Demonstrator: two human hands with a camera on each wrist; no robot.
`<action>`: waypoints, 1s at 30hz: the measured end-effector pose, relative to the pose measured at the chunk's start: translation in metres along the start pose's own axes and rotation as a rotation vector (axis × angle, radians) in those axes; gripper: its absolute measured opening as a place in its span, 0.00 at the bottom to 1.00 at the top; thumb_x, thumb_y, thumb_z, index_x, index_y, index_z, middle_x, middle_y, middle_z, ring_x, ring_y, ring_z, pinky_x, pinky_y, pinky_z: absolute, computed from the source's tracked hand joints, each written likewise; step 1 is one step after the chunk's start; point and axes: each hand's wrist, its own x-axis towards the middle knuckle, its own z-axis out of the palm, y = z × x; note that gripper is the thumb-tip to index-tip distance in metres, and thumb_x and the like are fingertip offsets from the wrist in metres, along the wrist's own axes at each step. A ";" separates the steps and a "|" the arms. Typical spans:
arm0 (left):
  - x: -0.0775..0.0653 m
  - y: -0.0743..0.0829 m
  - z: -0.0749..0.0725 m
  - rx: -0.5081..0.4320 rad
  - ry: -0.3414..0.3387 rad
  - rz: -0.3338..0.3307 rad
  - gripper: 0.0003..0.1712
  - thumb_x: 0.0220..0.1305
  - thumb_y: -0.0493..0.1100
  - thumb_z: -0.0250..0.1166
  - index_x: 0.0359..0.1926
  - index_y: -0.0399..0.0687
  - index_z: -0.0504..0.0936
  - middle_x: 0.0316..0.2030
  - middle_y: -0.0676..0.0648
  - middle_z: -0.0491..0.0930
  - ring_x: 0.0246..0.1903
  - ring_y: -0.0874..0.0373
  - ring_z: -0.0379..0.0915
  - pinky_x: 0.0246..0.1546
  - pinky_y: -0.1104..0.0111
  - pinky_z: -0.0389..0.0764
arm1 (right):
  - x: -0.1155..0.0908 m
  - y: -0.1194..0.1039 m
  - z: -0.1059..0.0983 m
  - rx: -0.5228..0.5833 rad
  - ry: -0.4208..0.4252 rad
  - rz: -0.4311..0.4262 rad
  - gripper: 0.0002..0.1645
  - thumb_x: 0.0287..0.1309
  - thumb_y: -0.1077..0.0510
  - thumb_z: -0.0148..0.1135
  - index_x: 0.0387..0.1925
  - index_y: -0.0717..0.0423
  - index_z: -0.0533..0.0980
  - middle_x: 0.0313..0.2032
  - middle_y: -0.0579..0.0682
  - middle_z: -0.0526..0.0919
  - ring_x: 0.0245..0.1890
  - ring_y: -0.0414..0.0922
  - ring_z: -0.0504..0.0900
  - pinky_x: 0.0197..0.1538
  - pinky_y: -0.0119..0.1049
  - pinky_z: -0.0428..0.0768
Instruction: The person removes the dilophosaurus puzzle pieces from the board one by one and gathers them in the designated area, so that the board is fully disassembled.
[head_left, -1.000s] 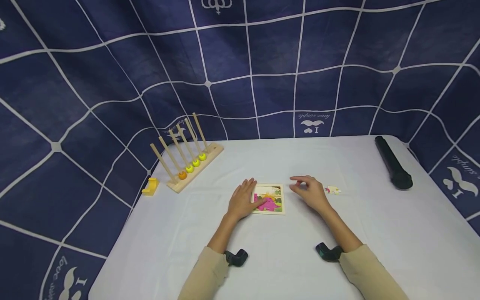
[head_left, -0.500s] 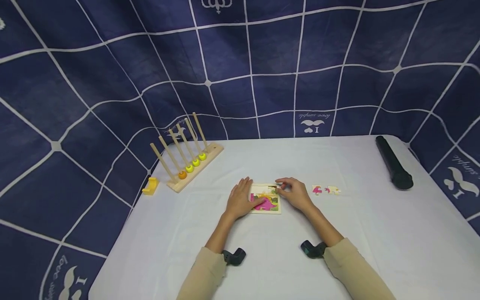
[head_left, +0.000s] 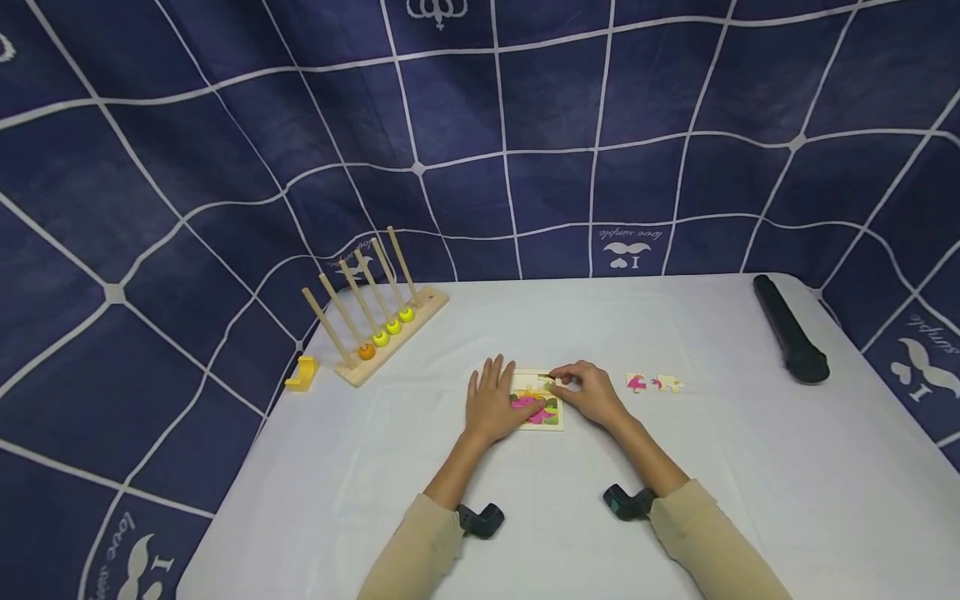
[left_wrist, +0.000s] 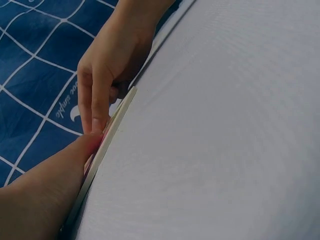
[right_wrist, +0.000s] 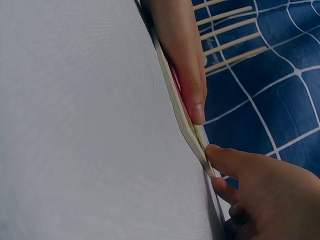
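A small framed jigsaw puzzle (head_left: 550,422) with a pink dinosaur picture lies on the table. My left hand (head_left: 491,407) rests over its left side, fingers spread, with the thumb across the picture. At the upper right corner, my right hand (head_left: 592,392) pinches a puzzle piece (head_left: 544,382) between thumb and index finger; much of that piece is hidden. Two loose pieces lie to the right: a pink one (head_left: 636,382) and a pale yellow one (head_left: 668,383). In the right wrist view, the puzzle's frame (right_wrist: 181,117) shows edge-on between both hands.
A wooden rack (head_left: 397,337) with upright pegs and several yellow and orange beads stands at the back left. Near it lies a yellow block (head_left: 302,374). A black microphone-shaped object (head_left: 791,332) lies far right on the white tablecloth (head_left: 555,533). Blue curtains hang behind.
My right hand has moved left from beside the puzzle to its upper right corner, uncovering the loose pink piece, and now pinches a piece there. My left hand has shifted slightly right.
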 end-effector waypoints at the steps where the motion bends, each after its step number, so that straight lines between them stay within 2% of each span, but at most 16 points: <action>1: 0.000 0.000 0.000 0.004 -0.002 0.001 0.55 0.45 0.79 0.46 0.66 0.47 0.58 0.67 0.42 0.52 0.67 0.46 0.44 0.64 0.50 0.46 | 0.000 0.000 0.000 0.000 -0.003 -0.001 0.15 0.45 0.54 0.69 0.38 0.54 0.81 0.25 0.45 0.76 0.26 0.42 0.69 0.33 0.34 0.68; 18: -0.001 0.001 -0.001 0.034 -0.033 -0.017 0.56 0.44 0.81 0.45 0.67 0.49 0.55 0.68 0.44 0.50 0.67 0.48 0.41 0.65 0.51 0.44 | 0.000 0.000 -0.001 -0.032 -0.072 -0.007 0.15 0.48 0.53 0.66 0.39 0.52 0.81 0.26 0.45 0.72 0.25 0.41 0.66 0.29 0.31 0.67; 30: -0.002 -0.001 0.000 0.034 -0.004 -0.008 0.57 0.44 0.81 0.46 0.66 0.48 0.57 0.67 0.43 0.52 0.67 0.47 0.43 0.65 0.50 0.46 | 0.003 0.003 0.000 0.004 -0.090 -0.023 0.14 0.48 0.54 0.66 0.39 0.52 0.79 0.24 0.44 0.71 0.25 0.41 0.65 0.30 0.32 0.65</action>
